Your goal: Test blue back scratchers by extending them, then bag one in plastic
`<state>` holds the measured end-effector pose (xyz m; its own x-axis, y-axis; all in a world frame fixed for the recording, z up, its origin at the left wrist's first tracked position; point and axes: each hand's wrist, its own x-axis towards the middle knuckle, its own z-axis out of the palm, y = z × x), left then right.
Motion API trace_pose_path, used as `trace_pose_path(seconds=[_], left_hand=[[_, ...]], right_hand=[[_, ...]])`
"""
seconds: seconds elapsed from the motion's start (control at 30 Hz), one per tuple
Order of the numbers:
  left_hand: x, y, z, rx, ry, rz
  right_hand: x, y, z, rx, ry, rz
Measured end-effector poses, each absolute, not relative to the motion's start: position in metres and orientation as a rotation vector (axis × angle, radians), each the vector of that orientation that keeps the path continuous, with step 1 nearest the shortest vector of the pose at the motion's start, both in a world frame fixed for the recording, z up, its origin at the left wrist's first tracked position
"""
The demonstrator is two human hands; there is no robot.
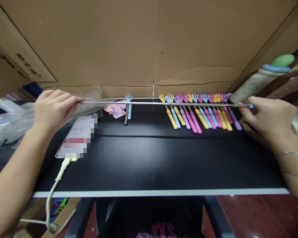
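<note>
While left hand (56, 107) and right hand (270, 115) grip a metal rod (144, 103), colourful backscratchers (190, 122) beyond, phone (75, 134) and plastic (17, 117) leftward, cardboard (129, 43) behind

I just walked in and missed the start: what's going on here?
A person holds a thin metal rod above a black table, left hand at one end, right hand at the other. On the table's right side lies a row of hand-shaped scratchers with coloured handles; one blue scratcher lies apart, farther left. A phone lies near the left hand.
</note>
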<state>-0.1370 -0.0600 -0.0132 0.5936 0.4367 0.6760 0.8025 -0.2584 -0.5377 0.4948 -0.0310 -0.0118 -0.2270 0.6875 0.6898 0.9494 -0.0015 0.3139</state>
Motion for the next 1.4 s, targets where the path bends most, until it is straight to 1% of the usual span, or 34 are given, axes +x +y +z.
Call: trace_pose_path(seconds=[0.2, 0.47, 0.7, 0.87, 1.0, 1.13, 1.27, 1.4], left_hand=[[-0.139, -0.058, -0.020, -1.847, -1.078, -0.463], [-0.129, -0.061, -0.020, -1.880, -1.268, -0.572], [-0.067, -0.067, -0.033, -2.210, -1.086, -0.456], [-0.063, -0.071, -0.029, -2.139, -0.969, -0.478], [-0.070, -0.073, -0.020, -2.076, -1.061, -0.471], [-0.073, -0.073, -0.016, -2.079, -1.186, -0.439], [-0.077, -0.072, -0.019, -2.156, -1.298, -0.581], [-0.080, -0.069, -0.024, -2.212, -1.606, -0.812]], right_hand=[[0.491, -0.034, -0.016, -1.651, -2.005, -1.064], [0.486, -0.032, -0.020, -1.658, -2.052, -1.025], [0.449, -0.038, -0.033, -1.436, -2.277, -1.068], [0.445, -0.040, -0.033, -1.375, -2.243, -1.079], [0.446, -0.039, -0.029, -1.395, -2.214, -1.014], [0.448, -0.038, -0.027, -1.383, -2.213, -1.022], [0.454, -0.037, -0.028, -1.396, -2.185, -1.020], [0.459, -0.037, -0.027, -1.256, -2.134, -1.143]])
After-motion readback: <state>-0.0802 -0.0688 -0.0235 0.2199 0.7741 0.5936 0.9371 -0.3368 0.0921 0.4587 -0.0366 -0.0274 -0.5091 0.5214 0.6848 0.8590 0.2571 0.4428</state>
